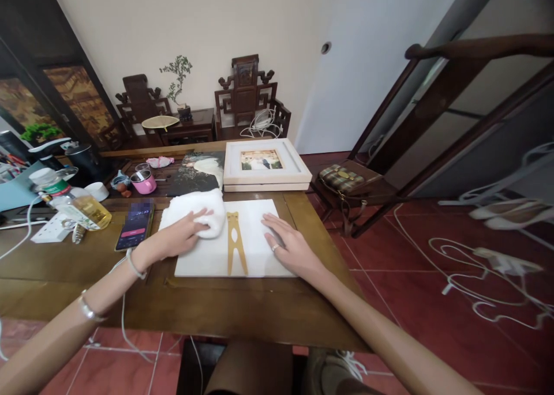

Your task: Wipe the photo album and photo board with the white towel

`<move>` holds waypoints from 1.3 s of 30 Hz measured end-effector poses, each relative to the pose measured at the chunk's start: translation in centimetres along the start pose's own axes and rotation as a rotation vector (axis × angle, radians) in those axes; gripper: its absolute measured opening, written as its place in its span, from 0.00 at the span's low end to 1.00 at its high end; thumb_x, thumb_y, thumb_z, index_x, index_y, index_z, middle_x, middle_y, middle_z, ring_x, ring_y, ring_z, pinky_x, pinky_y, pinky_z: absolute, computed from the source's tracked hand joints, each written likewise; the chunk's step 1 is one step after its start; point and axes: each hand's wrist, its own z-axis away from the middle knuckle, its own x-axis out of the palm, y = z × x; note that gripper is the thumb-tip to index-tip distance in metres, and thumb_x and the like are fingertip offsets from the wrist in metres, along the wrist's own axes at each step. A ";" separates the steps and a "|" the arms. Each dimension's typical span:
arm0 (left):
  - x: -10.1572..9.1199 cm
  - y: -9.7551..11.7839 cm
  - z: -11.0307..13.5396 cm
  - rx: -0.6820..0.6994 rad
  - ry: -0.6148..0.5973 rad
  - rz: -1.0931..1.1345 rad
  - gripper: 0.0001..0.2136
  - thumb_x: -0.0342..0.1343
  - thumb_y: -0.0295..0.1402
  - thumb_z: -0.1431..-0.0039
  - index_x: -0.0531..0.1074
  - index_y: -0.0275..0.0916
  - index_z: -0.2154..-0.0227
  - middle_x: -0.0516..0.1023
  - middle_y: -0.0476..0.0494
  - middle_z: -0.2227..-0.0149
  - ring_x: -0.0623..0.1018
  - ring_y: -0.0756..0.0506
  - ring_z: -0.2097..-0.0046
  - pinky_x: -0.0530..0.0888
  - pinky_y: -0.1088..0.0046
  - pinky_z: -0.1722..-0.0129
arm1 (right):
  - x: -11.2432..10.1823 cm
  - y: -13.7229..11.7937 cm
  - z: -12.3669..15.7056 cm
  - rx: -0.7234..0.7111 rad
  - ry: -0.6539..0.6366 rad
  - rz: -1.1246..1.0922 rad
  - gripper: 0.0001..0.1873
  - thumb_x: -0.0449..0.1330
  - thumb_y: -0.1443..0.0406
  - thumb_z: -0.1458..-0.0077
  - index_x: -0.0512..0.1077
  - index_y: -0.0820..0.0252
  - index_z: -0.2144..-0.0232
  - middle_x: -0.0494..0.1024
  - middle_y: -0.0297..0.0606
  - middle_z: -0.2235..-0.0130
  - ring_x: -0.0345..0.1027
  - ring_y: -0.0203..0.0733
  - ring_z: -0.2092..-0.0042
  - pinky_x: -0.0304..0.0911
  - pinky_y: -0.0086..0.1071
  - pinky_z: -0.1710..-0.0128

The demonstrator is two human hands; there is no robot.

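A white board (264, 256) lies flat near the front edge of the table. On its middle is a flat mustard-yellow two-legged shape (235, 242) with a small opening in its centre; I cannot tell whether it is printed or a separate piece. My left hand (186, 232) grips a folded white towel (199, 202), which overlaps the board's upper left corner. Its thumb and fingers press into the cloth. My right hand (288, 242), wearing a ring, rests open on the board's right side, fingers pointing away from me.
Behind the board, stacked frames (268, 179) and a dark picture (197, 176) lie on the table (142, 311). Leftward are a phone (136, 225), a pink mug (143, 181), an oil-coloured bottle (86, 207) and a white power strip (52, 228). A wooden chair (381, 184) stands right.
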 end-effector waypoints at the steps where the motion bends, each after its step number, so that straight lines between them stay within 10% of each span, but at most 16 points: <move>1: 0.3 -0.6 -0.6 0.004 0.015 -0.018 0.21 0.42 0.16 0.46 0.72 0.33 0.53 0.53 0.39 0.34 0.47 0.43 0.32 0.54 0.58 0.36 | 0.0 0.0 0.0 0.002 0.004 -0.008 0.20 0.51 0.64 0.42 0.71 0.60 0.49 0.70 0.47 0.43 0.60 0.49 0.39 0.55 0.51 0.38; 14: -1.1 8.3 7.5 0.073 -0.207 0.053 0.23 0.45 0.13 0.52 0.77 0.38 0.60 0.48 0.48 0.34 0.47 0.43 0.32 0.56 0.62 0.35 | 0.2 0.0 0.0 -0.004 0.012 0.005 0.20 0.51 0.64 0.42 0.71 0.61 0.50 0.71 0.48 0.43 0.60 0.49 0.39 0.56 0.50 0.39; 24: 1.3 3.1 -0.3 -0.026 0.013 0.097 0.25 0.40 0.14 0.49 0.70 0.35 0.52 0.49 0.39 0.33 0.43 0.41 0.32 0.49 0.49 0.36 | 0.0 0.0 0.0 -0.011 -0.010 0.025 0.20 0.50 0.63 0.41 0.71 0.63 0.49 0.70 0.50 0.43 0.60 0.49 0.39 0.55 0.50 0.38; 34: 2.3 10.4 4.0 0.179 -0.071 0.099 0.28 0.44 0.14 0.59 0.74 0.39 0.56 0.42 0.50 0.32 0.38 0.36 0.32 0.45 0.47 0.35 | 0.0 0.0 -0.1 -0.012 -0.019 0.044 0.21 0.49 0.64 0.42 0.70 0.65 0.49 0.69 0.51 0.43 0.59 0.50 0.39 0.56 0.50 0.39; 39: 1.7 9.0 1.6 0.171 -0.050 0.054 0.29 0.44 0.15 0.54 0.71 0.40 0.50 0.47 0.45 0.33 0.43 0.38 0.32 0.51 0.48 0.36 | 0.0 0.0 -0.1 -0.006 -0.031 0.053 0.22 0.49 0.63 0.41 0.70 0.68 0.49 0.69 0.53 0.43 0.59 0.50 0.38 0.55 0.49 0.38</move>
